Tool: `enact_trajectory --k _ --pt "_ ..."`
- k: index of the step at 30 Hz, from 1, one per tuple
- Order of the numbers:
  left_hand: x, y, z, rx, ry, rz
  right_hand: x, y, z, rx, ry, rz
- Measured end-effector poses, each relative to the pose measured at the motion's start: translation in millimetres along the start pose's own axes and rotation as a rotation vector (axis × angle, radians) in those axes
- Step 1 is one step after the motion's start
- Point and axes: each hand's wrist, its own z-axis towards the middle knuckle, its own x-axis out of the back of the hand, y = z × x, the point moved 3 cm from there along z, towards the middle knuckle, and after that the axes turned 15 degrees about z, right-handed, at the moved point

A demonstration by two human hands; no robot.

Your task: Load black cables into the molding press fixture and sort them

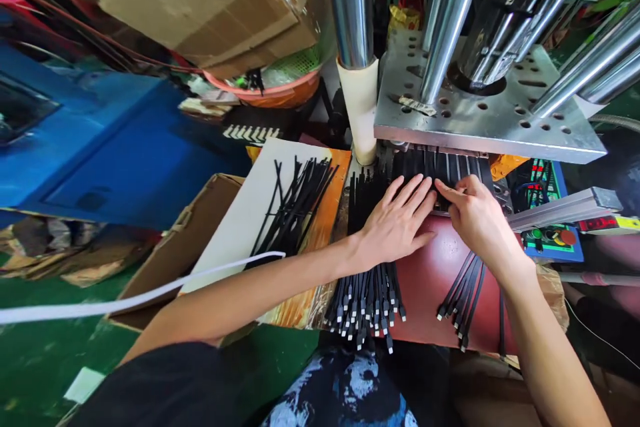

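Observation:
My left hand (400, 217) lies flat with its fingers spread, its fingertips at the near edge of a dark slotted mould (445, 170) under the press plate. My right hand (473, 210) is at the mould's right part, index finger extended and the other fingers curled; whether it pinches something is hidden. Beneath my left wrist a large bundle of black cables (367, 293) with light-tipped plugs hangs over the table's front edge. Several more black cables (463, 300) lie below my right hand on the red table surface (420, 307).
Steel press plate (480, 127) with upright rods stands above the mould. On the left, black cables (300, 207) lie on a white board (225, 220), beside an open cardboard box (180, 240). A control panel (553, 237) and a metal bar (560, 209) are at the right.

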Motion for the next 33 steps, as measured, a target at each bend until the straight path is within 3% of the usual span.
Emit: enact_trajectory --k 2,5,12,15,18,20,22,24,26,29,31,33 --pt "2.3 -4 12 0.030 -0.027 0.016 -2 1 3 -0.046 -0.039 -0.133" --pt "4.7 -17 38 0.089 -0.086 0.058 -8 8 30 -0.102 -0.017 -0.208" --pt "-4.7 -53 101 0.153 -0.102 0.159 -15 32 103 -0.155 0.020 -0.167" --pt "-7.6 -65 111 0.183 -0.115 0.096 -5 30 109 -0.161 0.032 -0.145" --pt "6.7 -58 75 0.098 0.033 -0.055 -2 5 55 -0.129 0.095 -0.082" --pt "25.5 -42 22 0.065 0.159 -0.210 -13 -23 -14 -0.117 0.185 0.031" --pt "44.6 -23 -42 0.191 0.193 -0.399 -41 -55 -88 -0.130 0.035 0.173" --pt "54.5 -2 -99 0.351 -0.013 -0.613 -72 -81 -147 -0.220 -0.125 0.158" --pt "56.7 19 -144 0.512 -0.245 -0.824 -91 -95 -181 -0.326 -0.184 0.118" --pt "45.9 53 -181 0.610 -0.543 -1.141 -84 -97 -198 -0.426 -0.144 0.224" --pt "32.4 77 -187 0.657 -0.610 -1.428 -63 -93 -207 -0.430 -0.179 0.407" --pt "16.8 95 -181 0.810 -0.482 -1.723 -42 -91 -218 -0.401 -0.381 0.591"
